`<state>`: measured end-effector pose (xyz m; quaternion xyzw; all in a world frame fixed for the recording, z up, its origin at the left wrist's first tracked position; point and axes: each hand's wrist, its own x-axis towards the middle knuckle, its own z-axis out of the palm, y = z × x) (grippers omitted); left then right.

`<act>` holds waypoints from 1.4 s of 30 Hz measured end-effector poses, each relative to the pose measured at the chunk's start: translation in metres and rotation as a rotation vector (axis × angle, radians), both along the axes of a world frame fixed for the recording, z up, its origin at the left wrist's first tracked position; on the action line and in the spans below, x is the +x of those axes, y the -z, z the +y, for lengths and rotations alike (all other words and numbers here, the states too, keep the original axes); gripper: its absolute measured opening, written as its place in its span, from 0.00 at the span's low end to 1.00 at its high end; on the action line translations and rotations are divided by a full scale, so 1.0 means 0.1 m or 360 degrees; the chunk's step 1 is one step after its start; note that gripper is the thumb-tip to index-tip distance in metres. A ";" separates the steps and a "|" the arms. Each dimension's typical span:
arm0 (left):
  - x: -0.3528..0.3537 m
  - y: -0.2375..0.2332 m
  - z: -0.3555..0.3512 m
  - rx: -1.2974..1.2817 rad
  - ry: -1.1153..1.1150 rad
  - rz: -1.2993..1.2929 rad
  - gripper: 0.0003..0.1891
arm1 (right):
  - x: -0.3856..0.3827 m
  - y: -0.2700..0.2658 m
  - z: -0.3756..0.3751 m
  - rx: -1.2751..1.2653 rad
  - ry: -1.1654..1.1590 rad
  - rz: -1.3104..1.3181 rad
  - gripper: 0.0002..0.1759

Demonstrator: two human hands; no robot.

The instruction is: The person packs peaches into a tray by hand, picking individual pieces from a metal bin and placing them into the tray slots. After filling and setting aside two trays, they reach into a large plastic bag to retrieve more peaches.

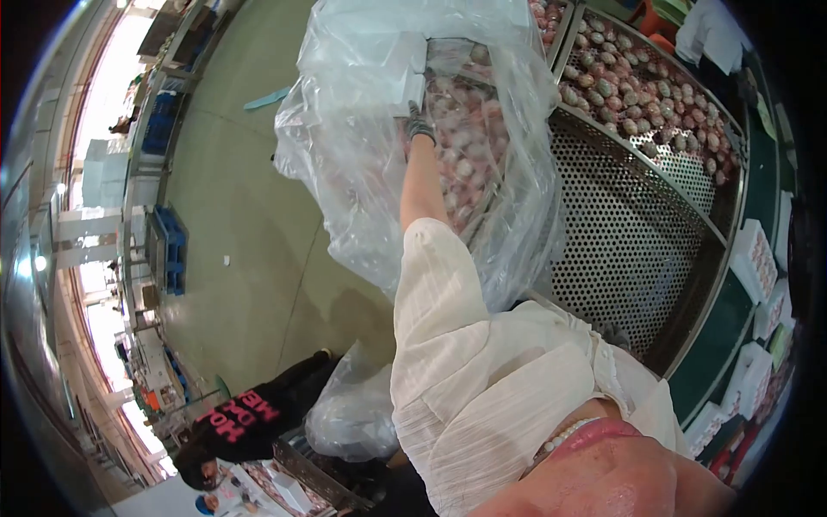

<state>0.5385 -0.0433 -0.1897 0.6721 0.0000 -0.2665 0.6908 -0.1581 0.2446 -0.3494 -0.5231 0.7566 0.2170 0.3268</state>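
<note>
Gloved fingers (414, 109) of the left hand (419, 126) lie against the near edge of a white box (399, 79), at the end of an outstretched arm. Whether they are closed on that edge or merely resting there, I cannot tell: the glove is small in view and the finger pads are hidden. The box sits up among loose clear plastic (336, 185), well forward of the body, with round netted pieces (465, 159) just beside it, blurred under the sheet.

The right hand (613, 334) shows only as a scrap of grey glove past the blouse, near the edge of a perforated metal tray (616, 211); its grip cannot be told. At the tray's far end lies a heap (633, 99) of similar netted pieces. More white boxes (755, 258) stand at the right along a green bench (708, 366).

I judge the step in hand to be a reach to the box, contact made or very nearly so. Moving it from here would call for a sure hold on the rim, fingers clear of the plastic folds so the sheet does not drag along, and perhaps the second hand for support.
</note>
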 end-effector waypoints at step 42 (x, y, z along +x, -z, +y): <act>-2.70 -0.47 1.19 -0.0384 0.0435 -0.0192 0.30 | 1.67 -2.46 -1.66 -0.1049 -0.0011 -0.1009 0.22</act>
